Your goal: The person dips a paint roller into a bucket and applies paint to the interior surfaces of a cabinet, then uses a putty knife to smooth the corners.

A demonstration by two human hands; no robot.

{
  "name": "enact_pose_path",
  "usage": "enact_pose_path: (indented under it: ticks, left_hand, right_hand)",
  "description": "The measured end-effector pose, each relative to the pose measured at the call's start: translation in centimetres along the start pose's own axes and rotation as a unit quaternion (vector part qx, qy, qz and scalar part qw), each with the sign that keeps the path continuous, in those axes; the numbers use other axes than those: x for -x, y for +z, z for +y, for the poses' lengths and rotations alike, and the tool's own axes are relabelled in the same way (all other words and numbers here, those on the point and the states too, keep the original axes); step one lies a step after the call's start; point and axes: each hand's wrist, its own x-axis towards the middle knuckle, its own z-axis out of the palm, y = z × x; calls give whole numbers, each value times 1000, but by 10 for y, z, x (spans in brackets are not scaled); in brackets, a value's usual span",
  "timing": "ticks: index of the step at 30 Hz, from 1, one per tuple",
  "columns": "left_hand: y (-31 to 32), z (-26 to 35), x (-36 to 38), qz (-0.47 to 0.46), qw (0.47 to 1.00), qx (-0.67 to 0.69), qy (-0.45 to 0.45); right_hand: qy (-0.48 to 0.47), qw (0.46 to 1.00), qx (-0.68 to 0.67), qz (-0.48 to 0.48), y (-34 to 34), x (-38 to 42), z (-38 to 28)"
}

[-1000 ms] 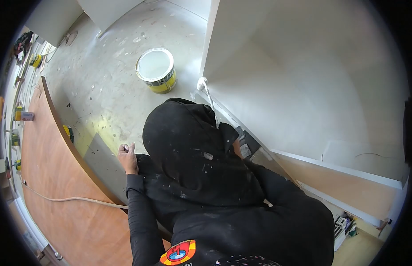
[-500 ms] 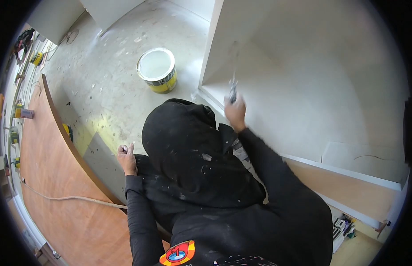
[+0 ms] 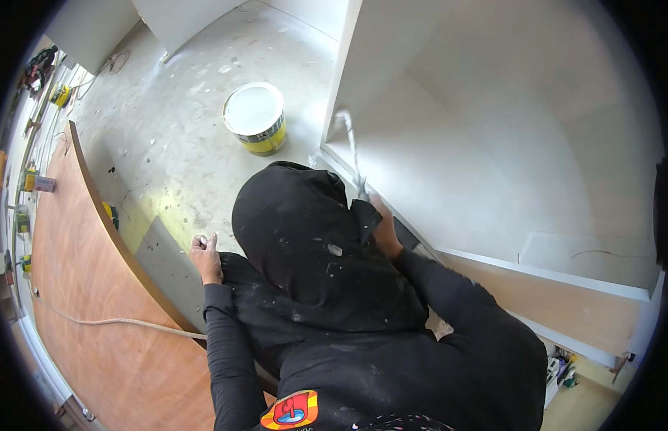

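My right hand (image 3: 383,228) is closed round the handle of a paint roller (image 3: 353,147), partly behind black cloth. The tool's thin bent rod is coated in whitish paint, and its end is near the edge of a pale panel (image 3: 492,165). My left hand (image 3: 206,258) rests by my black-clothed leg, fingers curled, with white smears on the fingertips and nothing visible in it. An open paint bucket (image 3: 265,144) with a yellow and dark label stands on the floor ahead, pale paint inside it.
A curved wooden panel (image 3: 111,287) lies to my left, a cable (image 3: 132,321) running across it. Several yellow and green tins, among them one tin (image 3: 60,95), stand beyond it. A wooden strip (image 3: 549,294) borders the pale panel at right. The concrete floor (image 3: 183,93) is spotted.
My right hand has drawn the paint roller down and back toward my body, away from the pale panel's inner surface. My left hand has stayed in place.
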Motion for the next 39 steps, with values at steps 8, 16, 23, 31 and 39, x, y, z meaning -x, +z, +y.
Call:
enact_pose_path:
  ticks: [8,16,23,31,39]
  left_hand:
    - [1,-4,-4,-1,999,-35,31]
    - [5,-10,-9,21,998,-55,23]
    - [3,-18,-16,6,999,-39,21]
    - [-6,-11,-9,5,1000,13,12]
    - [-2,-4,0,13,999,-21,44]
  right_hand:
    - [-41,994,101,32,-3,19,9]
    - [53,983,75,157,-1,-114,19]
    - [83,970,-83,214,-76,-279,34]
    - [66,985,28,154,-9,-161,40]
    - [-67,995,67,-24,-24,34,-19]
